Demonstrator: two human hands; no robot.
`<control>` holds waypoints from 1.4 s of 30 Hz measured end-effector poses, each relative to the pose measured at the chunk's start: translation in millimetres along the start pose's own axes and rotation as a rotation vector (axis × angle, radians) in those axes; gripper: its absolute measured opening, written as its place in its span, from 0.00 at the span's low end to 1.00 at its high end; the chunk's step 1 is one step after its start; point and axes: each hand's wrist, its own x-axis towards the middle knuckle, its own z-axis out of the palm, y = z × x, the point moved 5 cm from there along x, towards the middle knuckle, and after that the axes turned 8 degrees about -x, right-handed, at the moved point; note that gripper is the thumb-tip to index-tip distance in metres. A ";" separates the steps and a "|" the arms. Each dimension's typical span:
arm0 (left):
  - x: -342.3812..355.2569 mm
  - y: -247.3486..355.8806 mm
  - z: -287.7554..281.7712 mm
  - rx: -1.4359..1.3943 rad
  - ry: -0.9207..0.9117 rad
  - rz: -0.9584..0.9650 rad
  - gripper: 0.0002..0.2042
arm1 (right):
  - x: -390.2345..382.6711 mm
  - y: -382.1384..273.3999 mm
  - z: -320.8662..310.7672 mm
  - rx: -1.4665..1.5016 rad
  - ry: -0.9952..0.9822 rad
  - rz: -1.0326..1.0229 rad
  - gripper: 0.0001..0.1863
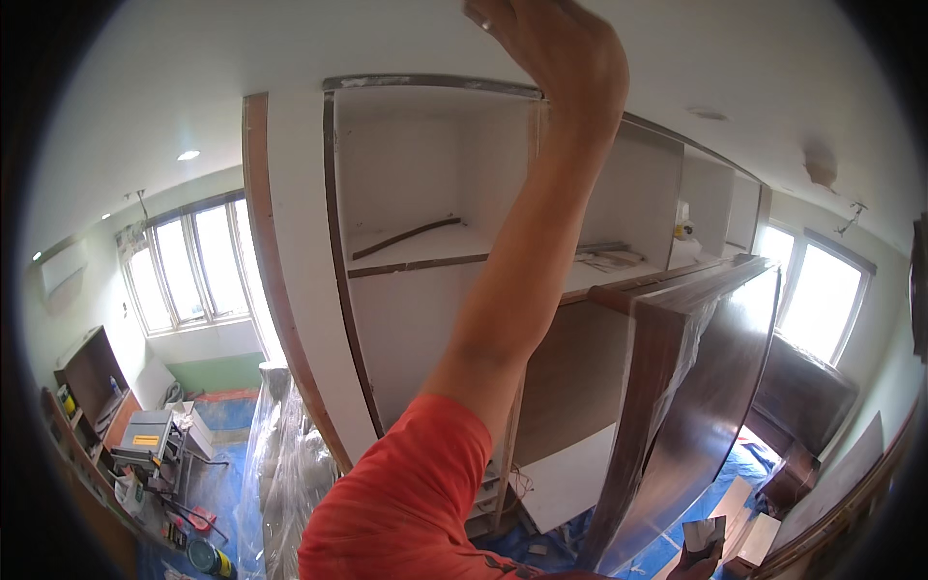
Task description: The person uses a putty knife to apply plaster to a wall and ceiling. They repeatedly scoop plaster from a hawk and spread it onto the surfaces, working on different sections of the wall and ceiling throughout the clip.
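Observation:
My left arm, in a red sleeve, stretches up across the middle of the view. At the ceiling (pixel 406 39), my left hand (pixel 565 43) is bent at the wrist in front of the cabinet's top edge. The picture's upper edge cuts off most of its fingers, so whether it grips anything is hidden. Low on the right, my right hand (pixel 698 565) is in shadow, closed on a flat grey piece (pixel 704 534) with a squarish face, perhaps a scraper blade. Behind the raised arm stands an open white cabinet (pixel 401 155) with dark frame edges. A dark strip (pixel 406 238) lies on its shelf.
At right stands a large dark wooden panel (pixel 691 406) partly wrapped in clear plastic. Plastic sheeting (pixel 280 464) hangs beside a wood-edged post (pixel 300 290). Blue sheeting (pixel 232 464) covers the floor, with a grey machine on a stand (pixel 147 435) and a bucket (pixel 208 556) at left.

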 end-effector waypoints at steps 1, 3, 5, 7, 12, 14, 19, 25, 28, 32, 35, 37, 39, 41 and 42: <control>-5.7 -5.8 -8.7 -0.026 0.022 -0.107 0.25 | 1.3 1.1 0.4 0.070 -0.006 -0.014 0.35; -10.9 -20.7 -26.6 -0.090 0.068 -0.323 0.26 | 3.8 2.2 2.3 0.165 -0.014 -0.011 0.37; 0.8 -32.8 -36.9 -0.088 0.157 -0.335 0.25 | 5.4 0.4 5.7 0.210 -0.027 0.022 0.38; 13.6 -43.1 -31.8 -0.041 0.215 -0.372 0.25 | 5.4 -4.7 7.2 0.207 0.005 0.060 0.37; 20.0 -32.5 16.1 0.243 0.164 -0.203 0.27 | 3.6 -17.8 14.5 0.234 0.034 0.154 0.36; 2.4 -16.3 17.2 0.177 0.065 -0.043 0.27 | 3.1 -21.2 16.5 0.220 0.006 0.110 0.35; -19.0 -36.1 -32.7 -0.042 0.097 -0.316 0.25 | 1.5 -13.6 15.3 0.216 -0.070 0.022 0.34; 31.0 -81.1 -37.3 -0.306 0.313 -0.644 0.21 | 0.4 -8.3 9.3 0.128 -0.053 -0.007 0.33; 28.7 -48.4 -18.9 -0.225 0.232 -0.662 0.26 | -3.5 -17.1 9.7 0.054 -0.051 -0.064 0.32; 21.3 -4.7 -2.5 -0.140 0.117 -0.400 0.24 | -4.8 -21.5 13.1 0.081 -0.056 -0.043 0.31; -6.4 17.9 -14.1 -0.198 0.034 -0.131 0.18 | -3.0 -31.2 16.4 0.098 -0.070 -0.235 0.29; -69.6 35.5 -45.6 -0.252 -0.313 -0.409 0.18 | 0.2 -12.7 14.8 0.346 0.069 0.171 0.26; -132.0 76.5 -98.6 -0.300 -0.575 -0.478 0.19 | -5.5 -5.0 21.6 0.493 0.139 0.424 0.24; -192.3 144.0 -154.8 -0.483 -0.889 -0.467 0.22 | -10.7 -7.5 35.1 0.576 0.112 0.500 0.24; -219.3 175.8 -180.9 -0.728 -1.004 -0.651 0.23 | -14.3 -11.2 44.1 0.602 0.046 0.492 0.23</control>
